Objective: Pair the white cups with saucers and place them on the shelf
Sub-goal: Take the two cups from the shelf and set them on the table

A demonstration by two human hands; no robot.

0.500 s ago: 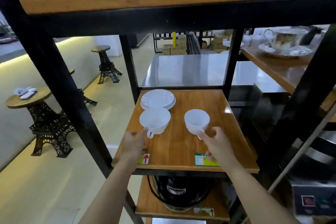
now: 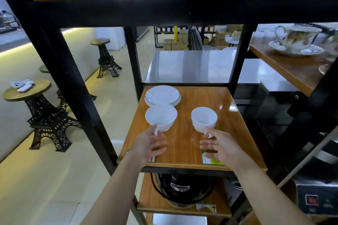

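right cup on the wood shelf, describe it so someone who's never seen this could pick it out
Start at the middle wooden shelf of the black-framed rack, where a stack of white saucers sits at the back left. Two white cups stand in front of it; take the right cup, by the right hand. Unlike the wider left cup, it is narrower, deeper and tilted.

Both bare forearms reach forward and up. Left hand [image 2: 149, 145] has fingers loosely spread, palm facing right. Right hand [image 2: 220, 147] mirrors it, also uncurled, gripping nothing.
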